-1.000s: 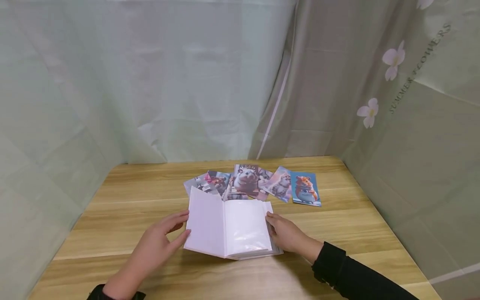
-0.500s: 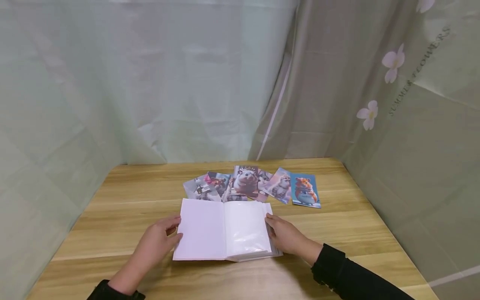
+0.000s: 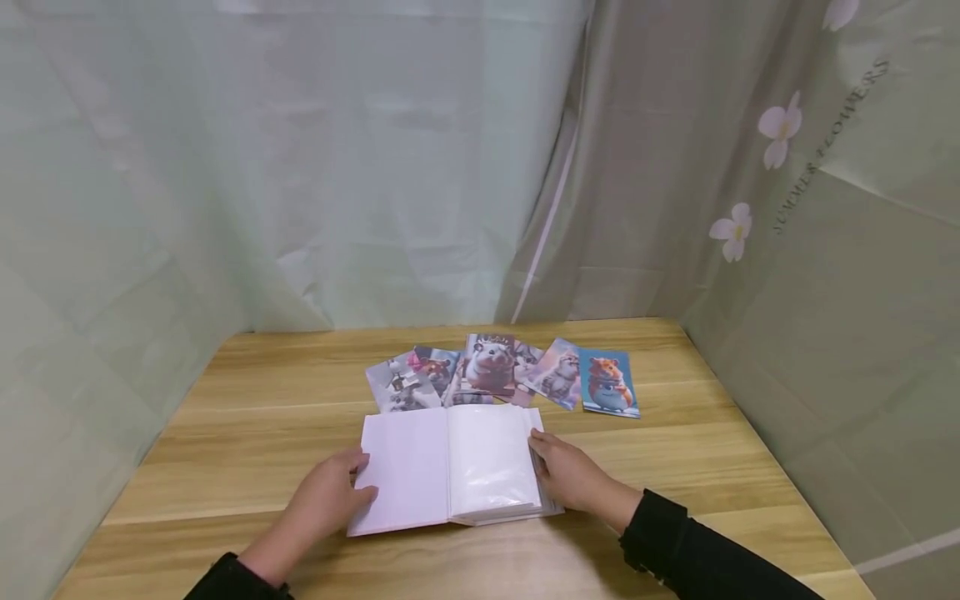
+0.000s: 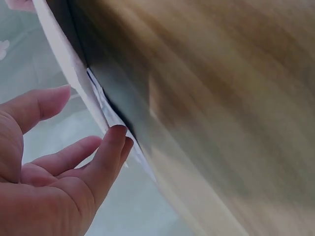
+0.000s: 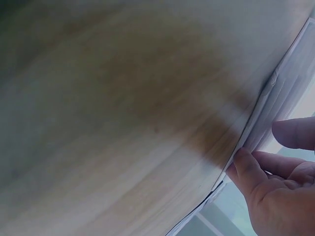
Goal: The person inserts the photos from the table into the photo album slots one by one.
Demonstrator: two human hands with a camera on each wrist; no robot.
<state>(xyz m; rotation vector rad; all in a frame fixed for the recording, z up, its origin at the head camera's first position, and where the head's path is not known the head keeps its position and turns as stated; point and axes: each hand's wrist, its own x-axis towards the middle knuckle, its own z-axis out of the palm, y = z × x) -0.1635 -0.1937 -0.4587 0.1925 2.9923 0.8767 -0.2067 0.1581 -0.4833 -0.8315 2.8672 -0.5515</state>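
A white photo album (image 3: 408,475) lies spread on the wooden table, inside of its front cover to the left and a glossy clear-pocket page (image 3: 491,467) on top of the right-hand block. My left hand (image 3: 330,492) holds the cover's left edge, thumb over the inner face and fingertips at the rim. In the left wrist view, the fingers (image 4: 110,147) meet the cover edge. On the other side my right hand (image 3: 573,475) grips the album's right edge. The right wrist view has its fingertips (image 5: 241,164) against the lower edge of the block, thumb on the page side.
Several animal picture cards lie behind the album: an overlapping group with a crowned one (image 3: 489,367) on top, a pastel card (image 3: 558,375), and a blue hamster card (image 3: 609,383) at the right. Fabric curtains (image 3: 405,167) enclose the wooden table (image 3: 247,425).
The album's front cover, raised and tilted a second ago, has come down to the left with my left hand. My right hand stays at the right edge.
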